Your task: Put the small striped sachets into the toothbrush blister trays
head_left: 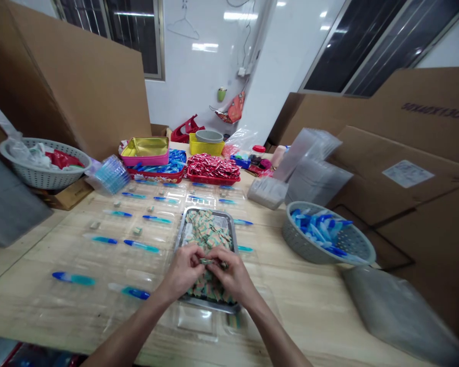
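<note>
A metal tray (pixel 179 238) full of small green-and-tan packets (pixel 208 227) lies in front of me across clear plastic trays. Over its near half my left hand (pixel 186 270) and my right hand (pixel 229 271) meet, fingertips pinched together. Between them is a small packet (pixel 205 261), partly hidden by the fingers. To the left, clear plastic trays (pixel 145 275) lie in rows, with blue pen-like items (pixel 141 246) in their compartments. A few of these trays also hold a small packet (pixel 137 231).
A grey basket (pixel 290 232) of blue-and-white items stands at right, near stacked clear plastic boxes (pixel 268 191). Red packets (pixel 213 167) fill a red tray at the back beside a pink tin (pixel 145 159). Another grey basket (pixel 38 176) sits at left. Cardboard boxes (pixel 99 76) flank the table.
</note>
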Demonstrator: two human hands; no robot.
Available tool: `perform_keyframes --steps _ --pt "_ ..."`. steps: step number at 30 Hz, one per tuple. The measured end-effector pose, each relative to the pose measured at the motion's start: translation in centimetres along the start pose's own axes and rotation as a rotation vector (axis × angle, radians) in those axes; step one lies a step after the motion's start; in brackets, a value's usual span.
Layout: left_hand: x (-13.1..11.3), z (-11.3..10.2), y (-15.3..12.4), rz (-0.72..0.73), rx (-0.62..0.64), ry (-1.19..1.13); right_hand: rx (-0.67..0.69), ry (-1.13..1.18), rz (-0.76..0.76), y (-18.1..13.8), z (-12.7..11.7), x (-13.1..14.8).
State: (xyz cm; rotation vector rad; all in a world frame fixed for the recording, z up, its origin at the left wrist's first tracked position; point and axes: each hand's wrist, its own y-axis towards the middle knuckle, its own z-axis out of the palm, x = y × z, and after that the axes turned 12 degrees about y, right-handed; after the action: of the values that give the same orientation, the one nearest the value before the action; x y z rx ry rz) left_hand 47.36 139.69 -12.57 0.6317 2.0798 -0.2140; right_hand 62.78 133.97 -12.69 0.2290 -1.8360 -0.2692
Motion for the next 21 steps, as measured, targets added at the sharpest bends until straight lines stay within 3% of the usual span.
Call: perform_keyframes --steps 8,21 --pt "0.04 0.42 -0.76 -0.018 -0.041 0.072 -0.112 -0.001 0.028 -0.75 0.51 -0.29" --pt "-0.12 0.56 -0.74 0.008 -0.025 0.125 -0.173 0.047 0.062 -1.03 0.21 -0.46"
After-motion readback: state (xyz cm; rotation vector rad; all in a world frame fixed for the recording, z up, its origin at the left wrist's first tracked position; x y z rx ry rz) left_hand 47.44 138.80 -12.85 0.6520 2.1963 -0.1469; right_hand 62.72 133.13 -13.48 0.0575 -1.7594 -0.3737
